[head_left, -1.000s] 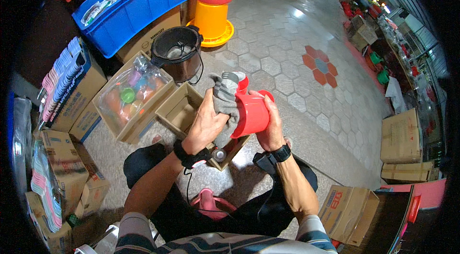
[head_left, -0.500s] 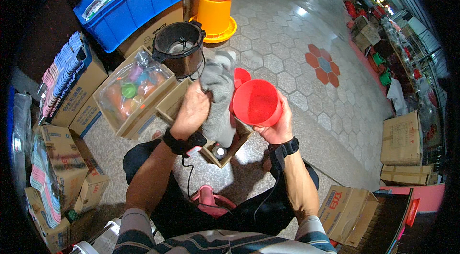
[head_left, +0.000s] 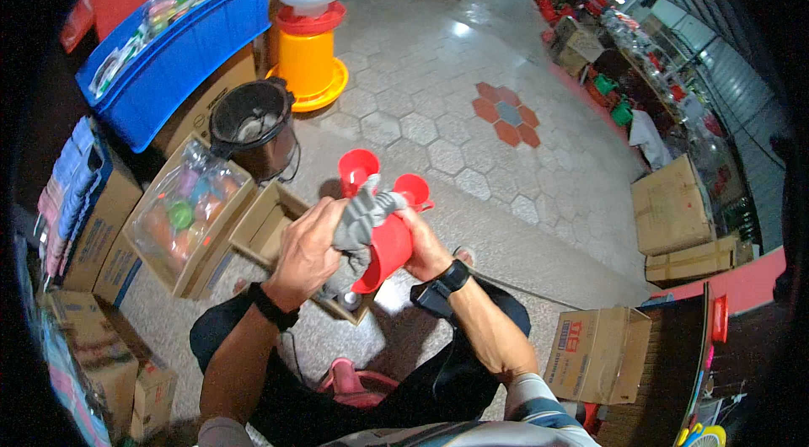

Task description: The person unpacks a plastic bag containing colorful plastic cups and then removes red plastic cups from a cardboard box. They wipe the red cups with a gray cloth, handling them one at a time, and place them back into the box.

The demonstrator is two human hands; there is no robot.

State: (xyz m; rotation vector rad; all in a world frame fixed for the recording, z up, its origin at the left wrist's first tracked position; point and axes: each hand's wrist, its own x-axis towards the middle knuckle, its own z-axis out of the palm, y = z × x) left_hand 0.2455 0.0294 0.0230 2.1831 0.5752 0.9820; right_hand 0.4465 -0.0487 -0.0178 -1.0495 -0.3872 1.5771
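A red plastic cup (head_left: 393, 251) is tilted onto its side over an open cardboard box, its mouth toward the lower left. My right hand (head_left: 430, 246) grips it from the right. My left hand (head_left: 305, 246) is closed on a bunched grey cloth (head_left: 357, 224), which lies against the cup; part of the cloth hangs below toward the box. Just beyond my hands are two more red cups, one upper left (head_left: 359, 169) and one with a small handle (head_left: 413, 189). A small round-topped item (head_left: 350, 299) shows at the box's near end.
Left of my hands sit the box's open compartment (head_left: 268, 223), a carton of bagged colourful items (head_left: 181, 228) and a dark pot (head_left: 253, 128). Behind them are a blue crate (head_left: 181, 47) and a yellow-and-red feeder (head_left: 308, 59). A carton (head_left: 597, 354) stands at lower right.
The red cup has turned from mouth-up onto its side and come left toward the cloth. The cloth, hanging long before, is now bunched against it. The whole view has shifted.
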